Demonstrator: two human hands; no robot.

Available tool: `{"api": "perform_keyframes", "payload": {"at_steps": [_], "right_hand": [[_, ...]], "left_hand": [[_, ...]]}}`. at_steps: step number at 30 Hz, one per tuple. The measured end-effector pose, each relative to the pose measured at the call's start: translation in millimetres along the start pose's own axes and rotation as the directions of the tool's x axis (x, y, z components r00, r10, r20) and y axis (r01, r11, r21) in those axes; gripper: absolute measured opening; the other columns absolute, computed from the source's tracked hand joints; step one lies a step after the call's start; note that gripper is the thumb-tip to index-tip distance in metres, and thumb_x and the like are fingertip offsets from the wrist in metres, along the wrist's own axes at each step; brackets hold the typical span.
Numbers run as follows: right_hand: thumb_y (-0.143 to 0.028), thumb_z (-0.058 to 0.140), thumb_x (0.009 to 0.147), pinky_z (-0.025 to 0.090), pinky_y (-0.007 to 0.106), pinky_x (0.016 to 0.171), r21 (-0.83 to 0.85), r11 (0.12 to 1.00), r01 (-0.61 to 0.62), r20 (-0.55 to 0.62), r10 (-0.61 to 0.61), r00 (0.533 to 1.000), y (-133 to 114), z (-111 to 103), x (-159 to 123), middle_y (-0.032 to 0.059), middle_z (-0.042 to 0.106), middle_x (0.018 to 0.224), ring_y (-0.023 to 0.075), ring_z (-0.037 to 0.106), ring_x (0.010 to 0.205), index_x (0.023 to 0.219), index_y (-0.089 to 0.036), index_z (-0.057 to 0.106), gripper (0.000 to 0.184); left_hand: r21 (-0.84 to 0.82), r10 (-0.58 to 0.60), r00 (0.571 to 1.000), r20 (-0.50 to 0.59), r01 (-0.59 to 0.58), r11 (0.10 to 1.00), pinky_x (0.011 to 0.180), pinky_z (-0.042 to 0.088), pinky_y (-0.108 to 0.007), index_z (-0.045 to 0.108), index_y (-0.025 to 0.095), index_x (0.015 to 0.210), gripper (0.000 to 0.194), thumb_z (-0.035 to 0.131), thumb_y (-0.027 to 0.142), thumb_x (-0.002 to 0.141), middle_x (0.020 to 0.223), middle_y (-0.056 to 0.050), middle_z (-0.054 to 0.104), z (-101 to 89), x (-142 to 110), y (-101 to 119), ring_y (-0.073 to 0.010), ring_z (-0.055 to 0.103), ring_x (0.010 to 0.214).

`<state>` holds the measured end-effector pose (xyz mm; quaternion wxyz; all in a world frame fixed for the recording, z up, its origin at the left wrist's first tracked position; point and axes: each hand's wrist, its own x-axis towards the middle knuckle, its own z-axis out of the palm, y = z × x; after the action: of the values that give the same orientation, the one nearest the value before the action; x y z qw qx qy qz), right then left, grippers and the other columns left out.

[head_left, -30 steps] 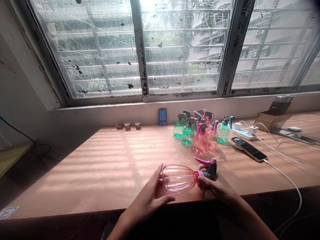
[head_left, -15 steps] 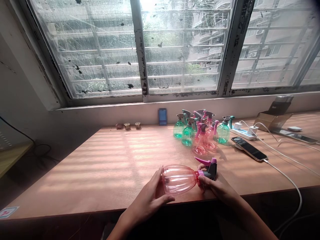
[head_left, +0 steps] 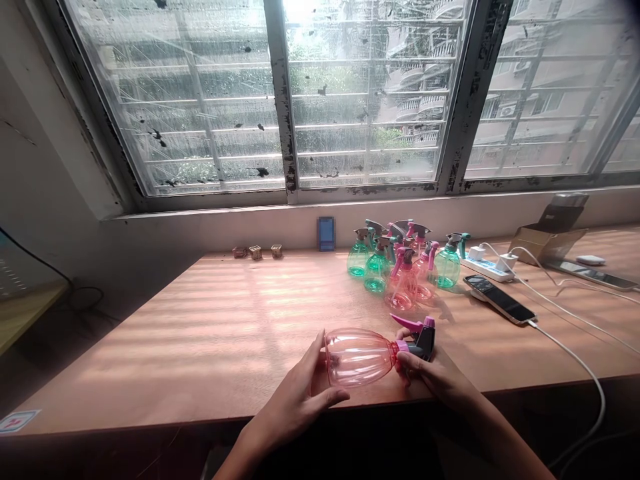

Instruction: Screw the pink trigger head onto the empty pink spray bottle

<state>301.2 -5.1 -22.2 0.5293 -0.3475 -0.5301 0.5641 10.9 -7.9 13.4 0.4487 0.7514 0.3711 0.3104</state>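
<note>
A clear pink spray bottle [head_left: 360, 358] lies on its side in the air above the table's front edge, its base to the left and its magenta-and-black spray head [head_left: 424, 337] to the right. Cupped round the base, my left hand [head_left: 303, 387] has its fingers against the bottle's end and its thumb stretched below. My right hand [head_left: 433, 373] grips the neck at the pink collar, thumb in front; its other fingers are partly hidden behind the spray head. The trigger points up and to the left.
Several green and pink spray bottles [head_left: 375, 272] stand together behind. To their right are a phone [head_left: 503, 300] on a cable, a white power strip [head_left: 487, 269] and a cardboard box [head_left: 543, 241]. Small woven-looking pieces [head_left: 255, 253] and a blue card-like object [head_left: 327, 233] sit by the wall.
Hands and bottle keep almost the same pose. The whole view has shifted very slightly.
</note>
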Motion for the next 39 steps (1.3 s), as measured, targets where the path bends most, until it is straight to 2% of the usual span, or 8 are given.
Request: {"api": "perform_keyframes", "payload": {"at_steps": [7, 13, 17, 20, 26, 32, 36, 39], "right_hand": [[-0.05, 0.081, 0.082, 0.048, 0.03, 0.057, 0.002, 1.0, 0.005, -0.025, -0.005, 1.0, 2.9, -1.0, 0.6, -0.0017, 0.065, 0.069, 0.0157, 0.061, 0.055, 0.104, -0.022, 0.054, 0.044], [-0.053, 0.082, 0.078, 0.048, 0.03, 0.056, -0.012, 1.0, -0.001, -0.039, 0.0, 0.999, -1.9, 1.9, 0.4, -0.0015, 0.065, 0.067, 0.0156, 0.06, 0.054, 0.104, -0.021, 0.058, 0.048], [-0.054, 0.083, 0.077, 0.048, 0.03, 0.055, -0.021, 1.0, -0.017, -0.053, 0.016, 0.998, -1.5, 1.8, 0.1, -0.0005, 0.065, 0.068, 0.0158, 0.06, 0.054, 0.102, -0.02, 0.06, 0.049], [-0.052, 0.083, 0.077, 0.048, 0.031, 0.055, -0.001, 1.0, -0.012, -0.065, 0.012, 0.998, 0.9, 0.9, 0.6, -0.0005, 0.066, 0.069, 0.016, 0.06, 0.054, 0.1, -0.02, 0.058, 0.046], [-0.054, 0.079, 0.082, 0.047, 0.03, 0.052, -0.038, 0.999, -0.017, -0.069, 0.015, 0.997, 4.4, -1.7, 2.3, 0.0009, 0.069, 0.068, 0.0164, 0.062, 0.051, 0.094, -0.02, 0.057, 0.042], [-0.054, 0.075, 0.085, 0.046, 0.028, 0.048, -0.064, 0.998, -0.012, -0.039, 0.009, 0.999, 4.3, -3.2, 1.9, 0.001, 0.07, 0.068, 0.0163, 0.063, 0.049, 0.089, -0.02, 0.055, 0.04], [-0.055, 0.076, 0.084, 0.047, 0.028, 0.05, -0.075, 0.997, -0.02, -0.034, 0.017, 0.999, 1.2, -2.1, 1.2, 0.0004, 0.069, 0.067, 0.0161, 0.063, 0.05, 0.087, -0.02, 0.056, 0.041], [-0.057, 0.076, 0.083, 0.048, 0.029, 0.052, -0.086, 0.996, -0.02, -0.042, 0.016, 0.999, -0.6, -1.2, 1.6, 0.0006, 0.069, 0.067, 0.0161, 0.062, 0.051, 0.085, -0.02, 0.056, 0.041]], "left_hand": [[0.047, 0.036, 0.999, -0.019, -0.035, 0.998, 0.121, 0.033, -0.05, 0.007, 0.037, 0.162, 0.097, 0.072, 0.028, 0.09, 0.166, -0.008, 0.032, 0.4, 1.0, -8.1, -0.0305, 0.048, 0.141], [0.041, 0.031, 0.999, -0.018, -0.03, 0.999, 0.123, 0.028, -0.049, 0.004, 0.03, 0.163, 0.106, 0.076, 0.027, 0.085, 0.163, -0.011, 0.035, 1.0, 1.0, -8.1, -0.0303, 0.043, 0.143], [0.026, -0.006, 1.0, -0.008, 0.006, 1.0, 0.121, 0.033, -0.049, 0.014, 0.023, 0.162, 0.096, 0.074, 0.031, 0.088, 0.152, -0.015, 0.049, 0.2, 1.2, -5.4, -0.031, 0.05, 0.137], [0.057, 0.0, 1.0, -0.016, 0.001, 0.998, 0.12, 0.033, -0.049, 0.015, 0.025, 0.162, 0.097, 0.075, 0.03, 0.087, 0.146, -0.014, 0.055, 0.2, 1.2, -6.2, -0.0307, 0.052, 0.135], [0.115, 0.061, 0.998, -0.034, -0.057, 0.992, 0.123, 0.03, -0.048, 0.006, 0.034, 0.162, 0.097, 0.07, 0.028, 0.09, 0.162, -0.009, 0.038, 2.1, 0.7, -8.6, -0.0284, 0.046, 0.143], [0.072, 0.021, 1.0, 0.004, -0.021, 0.997, 0.123, 0.031, -0.047, 0.002, 0.032, 0.162, 0.107, 0.076, 0.028, 0.085, 0.164, -0.008, 0.036, 0.4, 0.5, -5.6, -0.0292, 0.047, 0.142], [0.124, 0.006, 1.0, -0.004, -0.006, 0.992, 0.126, 0.022, -0.05, 0.01, 0.029, 0.163, 0.1, 0.075, 0.033, 0.086, 0.166, -0.007, 0.033, -1.7, -0.5, -0.2, -0.0316, 0.032, 0.151], [0.164, 0.003, 1.0, -0.021, 0.001, 0.986, 0.126, 0.022, -0.051, 0.019, 0.029, 0.161, 0.096, 0.077, 0.035, 0.086, 0.166, -0.007, 0.032, -2.4, -1.0, 4.3, -0.0337, 0.028, 0.153]]}}
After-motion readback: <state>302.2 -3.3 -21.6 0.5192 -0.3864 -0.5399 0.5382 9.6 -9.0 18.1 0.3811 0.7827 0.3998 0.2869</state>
